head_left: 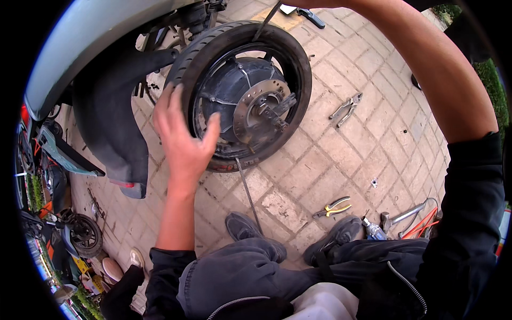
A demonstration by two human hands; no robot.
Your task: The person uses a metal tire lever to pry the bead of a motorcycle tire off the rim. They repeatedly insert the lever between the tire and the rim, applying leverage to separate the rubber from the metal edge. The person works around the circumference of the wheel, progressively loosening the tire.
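A scooter wheel (pixel 245 113) with a hub motor and a drilled brake disc (pixel 247 100) lies tilted on the paving, its black tire (pixel 302 88) around the rim. My left hand (pixel 184 136) is at the tire's left side, fingers stretched and thumb apart, holding nothing; the fingertips look to be against the tread. At the top edge my right hand (pixel 325 2) is mostly cut off. A tire lever (pixel 266 21) runs from it down into the tire's far bead. A second tire lever (pixel 248 190) sticks out of the near bead toward my left shoe.
Steel pliers (pixel 346 110) lie right of the wheel. Yellow-handled pliers (pixel 333 208), a hammer (pixel 405 213) and a blue-and-clear bottle (pixel 374 229) lie near my right shoe. The scooter's body (pixel 101 45) and black mudguard (pixel 114 117) stand left. Another person's leg (pixel 125 290) shows lower left.
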